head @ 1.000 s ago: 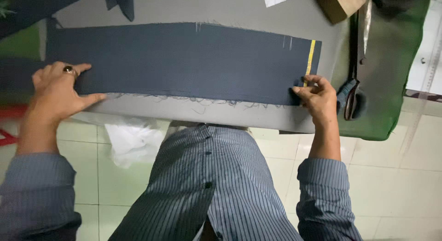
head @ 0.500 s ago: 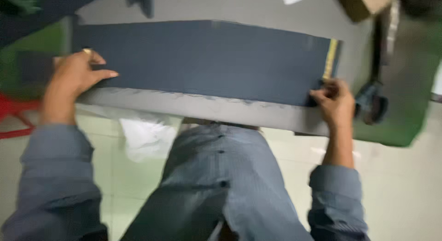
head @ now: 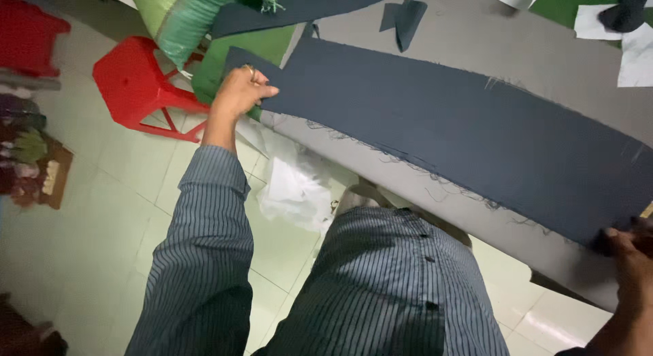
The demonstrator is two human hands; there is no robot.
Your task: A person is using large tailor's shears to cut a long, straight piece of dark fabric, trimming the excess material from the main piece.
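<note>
A long strip of dark navy cloth with frayed edges lies across the grey table. My left hand, with a ring on one finger, grips the strip's left end at the table's edge. At the frame's lower right my right hand pinches the strip's right end; only part of that hand shows. The cloth is stretched between both hands.
A red plastic stool stands on the tiled floor at the left. Green cloth hangs off the table corner. Small navy scraps and white paper pieces lie at the back. A white bag lies on the floor.
The view has swung left and tilted, bringing the red stool and floor into sight. Both hands still hold the strip's ends; the scissors at the right have left the frame.
</note>
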